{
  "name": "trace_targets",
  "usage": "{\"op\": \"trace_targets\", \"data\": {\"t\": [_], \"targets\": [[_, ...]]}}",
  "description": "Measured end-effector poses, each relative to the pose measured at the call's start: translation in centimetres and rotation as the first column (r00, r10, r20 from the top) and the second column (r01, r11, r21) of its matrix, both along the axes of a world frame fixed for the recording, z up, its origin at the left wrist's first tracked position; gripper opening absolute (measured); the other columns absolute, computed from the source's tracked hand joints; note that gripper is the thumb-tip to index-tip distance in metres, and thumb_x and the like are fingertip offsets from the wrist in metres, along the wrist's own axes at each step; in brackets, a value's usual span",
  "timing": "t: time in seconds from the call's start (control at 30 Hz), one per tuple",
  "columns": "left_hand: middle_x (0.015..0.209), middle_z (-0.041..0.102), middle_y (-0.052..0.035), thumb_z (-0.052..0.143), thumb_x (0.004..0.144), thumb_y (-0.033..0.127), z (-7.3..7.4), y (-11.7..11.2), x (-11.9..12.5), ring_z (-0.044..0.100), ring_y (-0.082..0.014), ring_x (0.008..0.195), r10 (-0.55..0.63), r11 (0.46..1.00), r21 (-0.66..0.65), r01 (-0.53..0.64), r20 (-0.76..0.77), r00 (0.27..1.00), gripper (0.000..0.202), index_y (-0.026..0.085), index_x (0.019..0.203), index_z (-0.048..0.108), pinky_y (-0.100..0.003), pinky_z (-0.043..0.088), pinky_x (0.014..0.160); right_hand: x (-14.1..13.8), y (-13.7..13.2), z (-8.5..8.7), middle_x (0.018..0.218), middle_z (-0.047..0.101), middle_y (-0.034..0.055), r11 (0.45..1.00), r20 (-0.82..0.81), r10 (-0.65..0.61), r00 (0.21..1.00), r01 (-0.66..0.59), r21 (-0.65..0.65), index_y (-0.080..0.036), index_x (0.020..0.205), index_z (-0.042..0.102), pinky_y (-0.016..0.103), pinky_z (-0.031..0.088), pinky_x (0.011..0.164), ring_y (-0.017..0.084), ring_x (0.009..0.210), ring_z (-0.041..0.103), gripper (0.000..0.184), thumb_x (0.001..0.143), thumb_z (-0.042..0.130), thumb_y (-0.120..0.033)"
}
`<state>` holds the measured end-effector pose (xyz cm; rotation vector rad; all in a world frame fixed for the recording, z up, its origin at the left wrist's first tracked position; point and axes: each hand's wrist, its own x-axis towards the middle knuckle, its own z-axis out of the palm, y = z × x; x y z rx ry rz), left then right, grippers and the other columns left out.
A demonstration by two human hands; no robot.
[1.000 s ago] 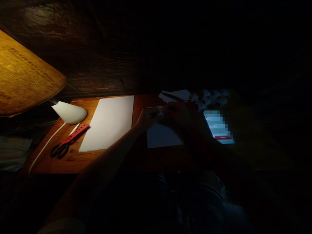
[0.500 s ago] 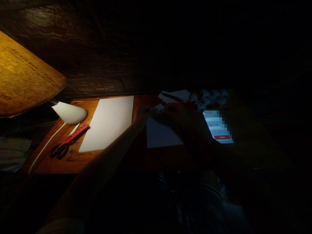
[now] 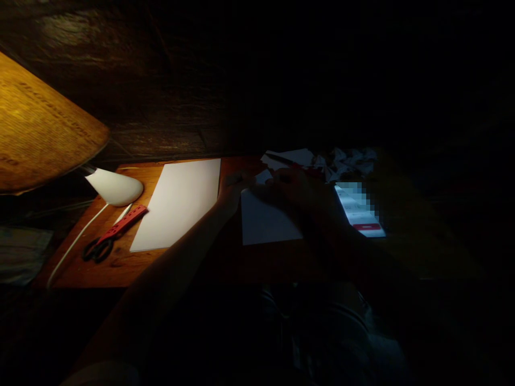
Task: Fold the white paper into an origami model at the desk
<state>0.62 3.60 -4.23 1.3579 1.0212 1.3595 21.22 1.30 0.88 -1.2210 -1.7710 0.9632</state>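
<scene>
Between my two hands is a small piece of white paper, its lower part hidden by fingers and shadow. My left hand is closed on its left side. From the right, my right hand pinches it, very dark against the background. Both hands are over the far part of a white paper sheet lying on the wooden table. How the small piece is folded I cannot make out in this light.
Left stands a lamp with a white base and a yellow shade. Scissors in a red sleeve lie beside a bright paper stack. At right are a lit phone and, behind it, several folded paper pieces.
The small paper has turned slightly between my fingers and shows a plainer white face. My hands have hardly shifted; everything else on the table stays put.
</scene>
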Motion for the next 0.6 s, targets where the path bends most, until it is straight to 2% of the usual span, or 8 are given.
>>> {"op": "trace_targets", "data": {"t": [0.13, 0.27, 0.37, 0.47, 0.6], "targets": [[0.069, 0.062, -0.0012, 0.073, 0.087, 0.043, -0.1, 0.5, -0.2, 0.061, -0.0143, 0.064, -0.056, 0.997, -0.052, 0.06, 0.076, 0.996, 0.033, 0.022, 0.07, 0.055, -0.029, 0.051, 0.064, 0.3, -0.8, 1.0, 0.073, 0.067, 0.0021, 0.998, 0.023, 0.02, 1.0, -0.019, -0.056, -0.021, 0.075, 0.067, 0.03, 0.043, 0.064, 0.018, 0.071, 0.059, 0.027, 0.096, 0.07, -0.037], [0.091, 0.076, -0.0096, 0.061, 0.097, 0.053, 0.3, 0.7, -0.4, 0.072, -0.0212, 0.081, -0.086, 0.991, -0.088, 0.096, 0.117, 0.989, 0.033, 0.022, 0.089, 0.07, -0.035, 0.058, 0.071, 0.6, -1.0, 1.0, 0.074, 0.069, 0.0032, 0.991, -0.063, 0.07, 0.996, -0.076, -0.108, -0.023, 0.074, 0.063, 0.03, 0.046, 0.064, 0.019, 0.073, 0.062, 0.029, 0.099, 0.064, -0.038], [0.105, 0.079, -0.0112, 0.065, 0.093, 0.05, 0.5, 0.5, -0.4, 0.075, -0.0231, 0.09, -0.184, 0.981, -0.045, 0.188, 0.083, 0.979, 0.033, 0.022, 0.106, 0.076, -0.036, 0.06, 0.075, 0.7, -0.7, 0.6, 0.078, 0.07, 0.0042, 0.988, -0.119, 0.071, 0.99, -0.087, -0.127, -0.023, 0.073, 0.061, 0.03, 0.048, 0.066, 0.019, 0.076, 0.063, 0.03, 0.099, 0.061, -0.037], [0.098, 0.079, -0.0092, 0.074, 0.087, 0.046, 0.2, 0.1, -0.1, 0.078, -0.0232, 0.091, -0.265, 0.964, 0.006, 0.265, 0.038, 0.964, 0.041, 0.021, 0.12, 0.076, -0.035, 0.061, 0.078, 0.6, -0.5, 0.4, 0.078, 0.07, 0.0047, 0.989, -0.078, 0.054, 0.996, -0.064, -0.136, -0.023, 0.071, 0.062, 0.031, 0.049, 0.067, 0.019, 0.075, 0.063, 0.03, 0.099, 0.06, -0.033], [0.092, 0.079, -0.0065, 0.085, 0.082, 0.045, 0.1, -0.5, 0.2, 0.079, -0.0207, 0.086, -0.272, 0.962, 0.032, 0.273, -0.019, 0.962, 0.055, 0.019, 0.129, 0.072, -0.03, 0.061, 0.074, 0.5, -0.5, 0.7, 0.078, 0.074, 0.0049, 0.994, -0.034, 0.052, 0.998, -0.055, -0.093, -0.024, 0.069, 0.066, 0.033, 0.051, 0.067, 0.022, 0.075, 0.067, 0.026, 0.095, 0.065, -0.028]]}}
